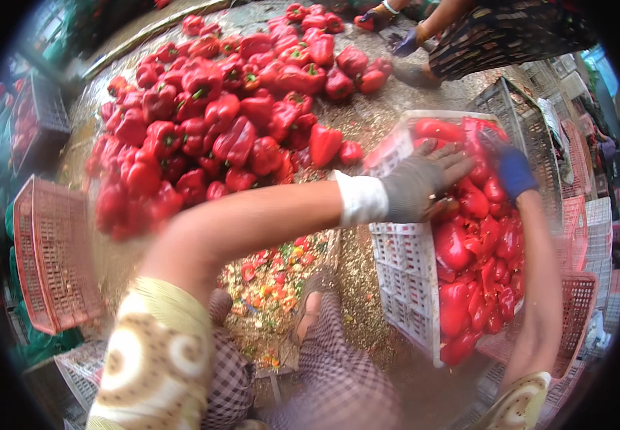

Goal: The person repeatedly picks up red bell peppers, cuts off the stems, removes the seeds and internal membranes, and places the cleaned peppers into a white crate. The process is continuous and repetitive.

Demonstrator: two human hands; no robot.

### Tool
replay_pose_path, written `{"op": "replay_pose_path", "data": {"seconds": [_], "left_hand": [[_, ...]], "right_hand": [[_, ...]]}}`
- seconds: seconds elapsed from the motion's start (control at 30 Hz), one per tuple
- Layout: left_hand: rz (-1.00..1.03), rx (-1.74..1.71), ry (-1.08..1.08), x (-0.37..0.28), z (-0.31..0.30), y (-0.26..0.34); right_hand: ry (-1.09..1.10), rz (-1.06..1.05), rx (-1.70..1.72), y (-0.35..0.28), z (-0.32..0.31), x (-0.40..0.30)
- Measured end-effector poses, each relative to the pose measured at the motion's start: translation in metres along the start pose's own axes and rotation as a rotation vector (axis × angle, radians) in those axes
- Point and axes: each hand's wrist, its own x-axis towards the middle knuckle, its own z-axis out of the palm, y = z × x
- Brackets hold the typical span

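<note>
A white slatted plastic crate stands to my right, filled with red bell peppers, several of them split or cored. My left hand, in a grey glove with a white cuff, lies across the crate's near side with fingers spread over the peppers. On the crate's far side, my right hand in a blue and grey glove reaches down onto the peppers. Its fingertips are blurred, so any grip is unclear. Left of the crate, a large heap of whole red bell peppers lies on the ground.
Pepper scraps and seeds cover the ground between my feet. Another person's gloved hand is beyond the heap. A pink crate stands at left, a dark crate behind the filled one, and stacked crates at right.
</note>
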Motion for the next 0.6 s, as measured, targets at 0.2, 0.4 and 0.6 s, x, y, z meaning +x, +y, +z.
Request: {"op": "replay_pose_path", "data": {"seconds": [0.2, 0.4, 0.6], "left_hand": [[-0.306, 0.258, -0.161, -0.177, -0.097, -0.020], [-1.065, 0.834, 0.079, -0.253, -0.130, -0.093], [-1.089, 0.907, 0.138, -0.269, -0.096, -0.120]], "right_hand": [[0.297, -0.057, -0.396, -0.093, -0.021, -0.016], [0.002, -0.247, 0.688, -0.289, 0.055, -0.060], [-0.359, -0.062, 0.955, -0.376, 0.163, -0.069]]}}
